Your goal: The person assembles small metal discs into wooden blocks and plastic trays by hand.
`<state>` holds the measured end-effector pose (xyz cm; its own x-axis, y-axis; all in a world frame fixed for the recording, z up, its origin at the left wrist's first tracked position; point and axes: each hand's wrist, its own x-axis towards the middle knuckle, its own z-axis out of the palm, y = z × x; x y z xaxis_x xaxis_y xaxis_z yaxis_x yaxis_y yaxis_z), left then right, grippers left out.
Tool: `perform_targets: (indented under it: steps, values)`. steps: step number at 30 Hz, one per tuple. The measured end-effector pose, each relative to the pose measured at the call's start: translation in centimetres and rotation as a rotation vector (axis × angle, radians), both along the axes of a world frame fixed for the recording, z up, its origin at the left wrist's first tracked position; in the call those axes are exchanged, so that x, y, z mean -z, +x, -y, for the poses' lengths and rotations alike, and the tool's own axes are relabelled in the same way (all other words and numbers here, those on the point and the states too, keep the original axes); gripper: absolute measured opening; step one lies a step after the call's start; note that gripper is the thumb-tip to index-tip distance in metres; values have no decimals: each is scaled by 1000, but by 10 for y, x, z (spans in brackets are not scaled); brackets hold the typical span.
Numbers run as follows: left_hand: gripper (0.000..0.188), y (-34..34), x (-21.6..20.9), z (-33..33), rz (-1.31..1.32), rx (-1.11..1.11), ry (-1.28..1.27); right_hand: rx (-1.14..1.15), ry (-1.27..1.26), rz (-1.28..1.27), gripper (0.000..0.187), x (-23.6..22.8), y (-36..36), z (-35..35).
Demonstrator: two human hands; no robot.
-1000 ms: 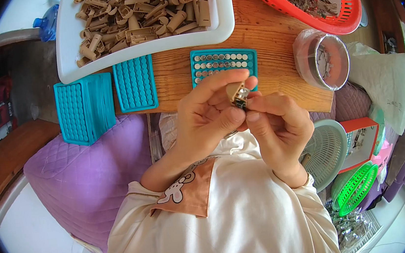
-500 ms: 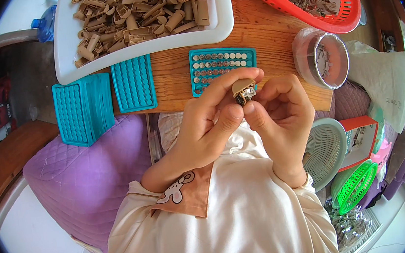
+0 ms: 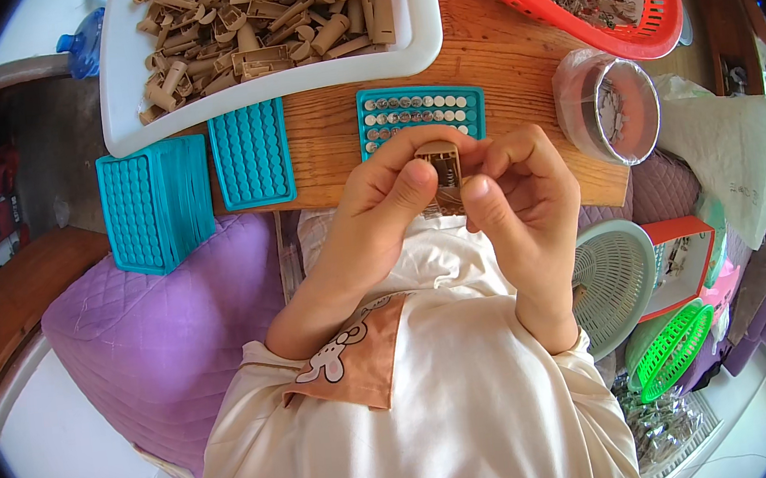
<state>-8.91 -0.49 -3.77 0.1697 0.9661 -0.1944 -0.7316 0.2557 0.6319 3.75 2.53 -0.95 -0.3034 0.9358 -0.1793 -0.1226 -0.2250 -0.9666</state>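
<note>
Between both hands, in front of my chest, is a small brown plastic casing [image 3: 439, 160], its open side turned up to show a dark hollow with metal parts. My left hand [image 3: 384, 202] is closed round its left side, thumb on the edge and index finger behind. My right hand [image 3: 524, 201] pinches its right side with the thumb and bent fingers. Just beyond the hands lies a teal tray [image 3: 477, 98] with rows of round silver pieces, its near part hidden by my fingers.
A white tub [image 3: 274, 90] of brown plastic casings stands at the far left. Left of the hands are an upright teal tray [image 3: 252, 155] and a stack of teal trays [image 3: 156, 207]. To the right stand a red basket [image 3: 657, 5] of metal bits, a plastic-lined round container [image 3: 607, 108] and a grey-green colander [image 3: 614, 285].
The casing has been turned from its rounded end, so its open inside now faces up. Both hands have shifted slightly left, still holding it.
</note>
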Motion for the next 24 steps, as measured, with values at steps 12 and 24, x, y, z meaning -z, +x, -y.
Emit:
perform_targets:
  steps: [12, 24]
  values:
    - [35, 1, 0, -4, -317, -279, 162, 56, 142, 57, 15, 19, -4, 5]
    - [37, -2, 0, -9, -176, -282, -13, 31, 43, 22, 18, 27, -9, 2]
